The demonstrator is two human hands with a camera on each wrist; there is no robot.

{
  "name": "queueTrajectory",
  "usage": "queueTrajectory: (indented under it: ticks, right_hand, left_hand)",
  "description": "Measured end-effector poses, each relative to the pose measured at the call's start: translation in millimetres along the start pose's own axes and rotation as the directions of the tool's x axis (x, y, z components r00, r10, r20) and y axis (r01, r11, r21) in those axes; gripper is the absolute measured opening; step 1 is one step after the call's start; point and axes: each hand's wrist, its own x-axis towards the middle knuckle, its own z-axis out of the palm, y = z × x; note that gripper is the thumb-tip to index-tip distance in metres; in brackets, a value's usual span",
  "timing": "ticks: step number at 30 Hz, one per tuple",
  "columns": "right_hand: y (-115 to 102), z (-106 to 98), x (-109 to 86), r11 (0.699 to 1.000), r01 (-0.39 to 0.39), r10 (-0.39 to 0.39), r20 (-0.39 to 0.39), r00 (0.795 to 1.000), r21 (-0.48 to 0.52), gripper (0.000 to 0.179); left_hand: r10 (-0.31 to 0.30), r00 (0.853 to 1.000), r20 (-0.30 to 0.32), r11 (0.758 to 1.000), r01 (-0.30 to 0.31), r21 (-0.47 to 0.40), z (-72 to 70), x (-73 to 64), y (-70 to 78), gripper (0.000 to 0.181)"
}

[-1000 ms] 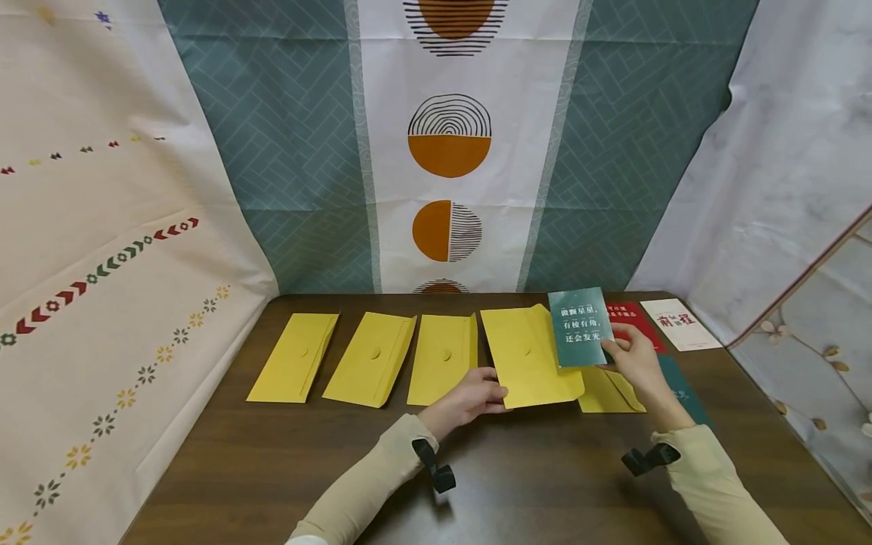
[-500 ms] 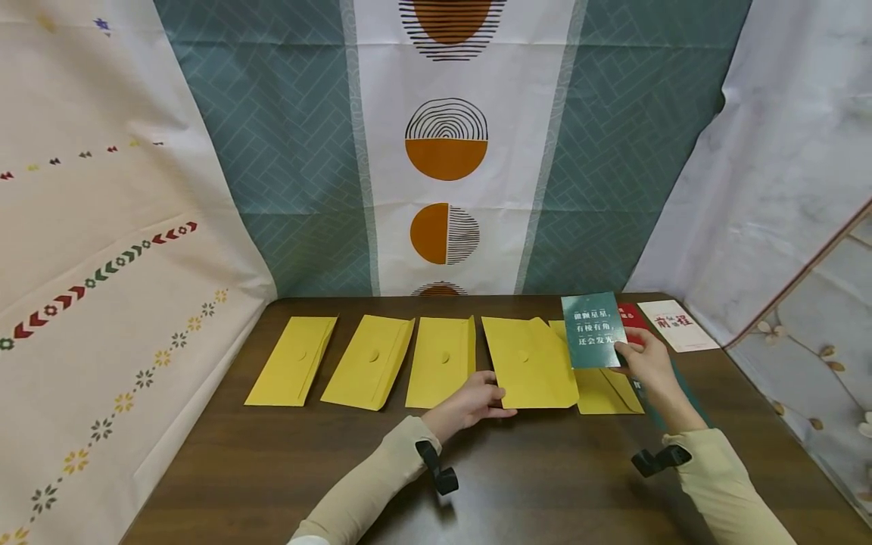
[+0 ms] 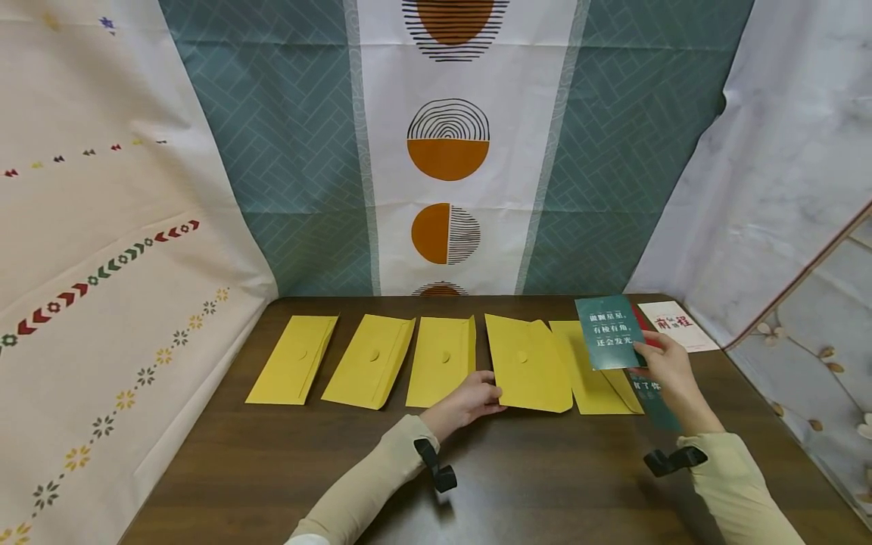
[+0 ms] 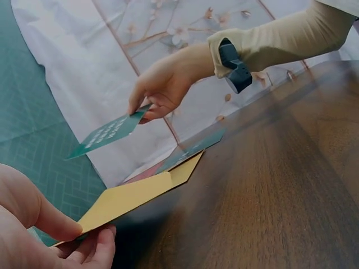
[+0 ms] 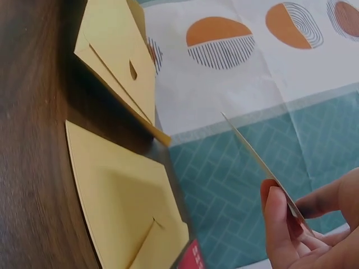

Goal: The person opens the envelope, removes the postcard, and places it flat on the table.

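My left hand (image 3: 470, 397) pinches the lower left edge of a yellow envelope (image 3: 531, 371), thumb above and fingers beneath. In the left wrist view this envelope (image 4: 126, 197) is tilted up off the table. My right hand (image 3: 671, 367) pinches a green card (image 3: 613, 329) with white printed characters by its right edge. The card is raised and overlaps another yellow envelope (image 3: 599, 393) lying to the right. Seen from the right wrist, the card (image 5: 252, 151) is nearly edge-on between thumb and fingers.
Three yellow envelopes (image 3: 293, 359) lie in a row on the left of the dark wooden table (image 3: 272, 469). At right are a white card (image 3: 681, 333) with red print, a partly hidden red card and another green card (image 3: 657, 405). Patterned cloths (image 3: 293, 151) hang around the table.
My right hand has carried the green card rightward, from overlapping the held envelope to apart from it. My left hand stays nearly in place, and its envelope has shifted slightly.
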Motion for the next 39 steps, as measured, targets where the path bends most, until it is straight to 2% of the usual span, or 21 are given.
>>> queueTrajectory:
  ticks: [4,12,17,21,28,33,39]
  right_hand:
    - [5,-7,0.6,1.000,0.000,0.000,0.001,1.000,0.002,0.057]
    - [11,-20,0.3,1.000,-0.027,0.028,-0.046,0.999,0.012,0.059]
    - [18,-24,1.4,0.999,-0.053,0.053,-0.068,0.996,0.001,0.059]
    - [24,-30,2.8,0.998,-0.070,0.070,-0.086,0.994,0.001,0.057]
    - [34,-48,7.1,0.987,-0.126,0.133,-0.079,0.988,0.096,0.059]
    - [40,-61,9.2,0.956,-0.192,0.219,-0.103,0.970,0.223,0.061]
    - [47,-77,10.9,0.937,-0.239,0.280,-0.138,0.950,0.254,0.058]
  left_hand:
    - [0.009,1.000,-0.011,0.999,-0.009,0.039,-0.3,-1.2,0.3,0.041]
    - [0.019,1.000,-0.005,0.999,-0.019,0.044,-0.3,-2.6,1.9,0.049]
    - [-0.004,1.000,-0.028,0.999,0.005,0.035,-0.4,-6.3,2.5,0.057]
    - [-0.010,0.999,-0.045,0.998,0.013,0.065,0.5,-8.9,2.8,0.060]
    - [0.078,0.996,-0.030,0.989,-0.074,0.128,3.6,-13.2,6.8,0.057]
    - [0.096,0.995,-0.041,0.981,-0.087,0.171,6.4,-17.4,9.1,0.050]
    - [0.129,0.990,-0.057,0.968,-0.113,0.225,9.5,-19.8,11.2,0.038]
